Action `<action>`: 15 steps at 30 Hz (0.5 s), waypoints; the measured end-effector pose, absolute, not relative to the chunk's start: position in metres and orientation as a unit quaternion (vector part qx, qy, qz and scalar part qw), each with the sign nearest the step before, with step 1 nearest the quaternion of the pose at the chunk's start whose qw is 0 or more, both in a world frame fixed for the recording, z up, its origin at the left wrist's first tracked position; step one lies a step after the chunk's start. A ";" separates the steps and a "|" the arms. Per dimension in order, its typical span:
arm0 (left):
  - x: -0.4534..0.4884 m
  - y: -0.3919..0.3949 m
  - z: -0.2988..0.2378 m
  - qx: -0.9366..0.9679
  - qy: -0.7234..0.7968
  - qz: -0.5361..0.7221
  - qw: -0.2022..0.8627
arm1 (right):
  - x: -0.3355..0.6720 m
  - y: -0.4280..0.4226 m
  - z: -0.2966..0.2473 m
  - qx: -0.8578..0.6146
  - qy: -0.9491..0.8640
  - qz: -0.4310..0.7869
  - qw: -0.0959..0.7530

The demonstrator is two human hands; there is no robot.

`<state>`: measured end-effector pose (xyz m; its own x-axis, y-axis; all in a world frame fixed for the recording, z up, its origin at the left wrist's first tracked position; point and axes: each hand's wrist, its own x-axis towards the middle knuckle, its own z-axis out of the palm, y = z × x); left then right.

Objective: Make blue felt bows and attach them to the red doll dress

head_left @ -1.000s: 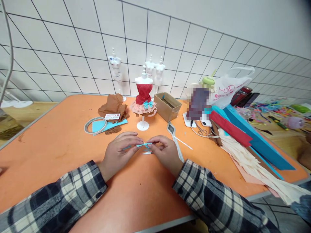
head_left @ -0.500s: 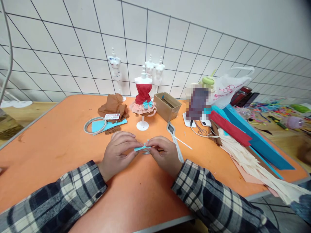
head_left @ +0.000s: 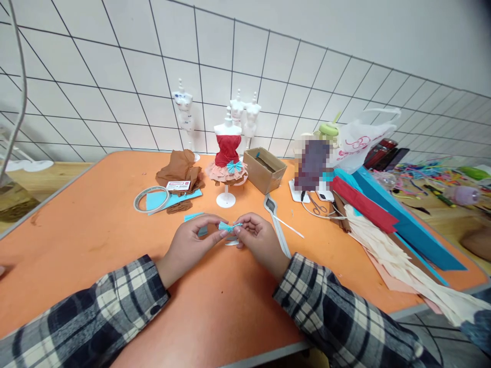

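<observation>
Blue bow (head_left: pixel 224 227) is between the two hands, just over the worktop (head_left: pixel 220 312), in front of the dressed mannequin (head_left: pixel 228 151). Left hand (head_left: pixel 187 246) pinches its left part, thumb against fingers. Right hand (head_left: pixel 265 244) pinches right of the middle, spare fingers curled in. Can't tell if anything fastens the centre; fingertips crowd it.

Handling: looks like thin crepe paper. Should weigh next to nothing. Soft and floppy at the pleated ends, likely firmer where it bunches. Matte, so slip shouldn't be an issue. Fragile: hard squeeze would flatten pleats, sideways tug could tear it or open the gather. Best hold is the bunched middle, thumb and fingertip, light pressure; loose ends only for small tweaks.

Blue paper (head_left: pixel 194 216) lies partly hidden behind the left hand, same colour. Pale object (head_left: pixel 231 244) just below the bow, mostly covered, can't identify.
</observation>
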<state>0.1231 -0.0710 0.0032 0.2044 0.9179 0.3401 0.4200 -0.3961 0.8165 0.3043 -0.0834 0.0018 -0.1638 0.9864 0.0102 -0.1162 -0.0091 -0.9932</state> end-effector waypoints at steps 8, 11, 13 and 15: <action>0.125 -0.068 0.007 0.663 0.467 0.449 0.376 | 0.307 -0.079 0.001 -0.465 -0.500 0.547 0.484; 0.132 -0.072 0.008 0.669 0.445 0.398 0.442 | 0.304 -0.079 0.001 -0.460 -0.482 0.552 0.501; 0.137 -0.074 0.006 0.658 0.431 0.384 0.484 | 0.302 -0.079 0.000 -0.457 -0.488 0.559 0.491; 0.139 -0.075 0.003 0.640 0.437 0.394 0.495 | 0.301 -0.081 -0.001 -0.459 -0.495 0.562 0.479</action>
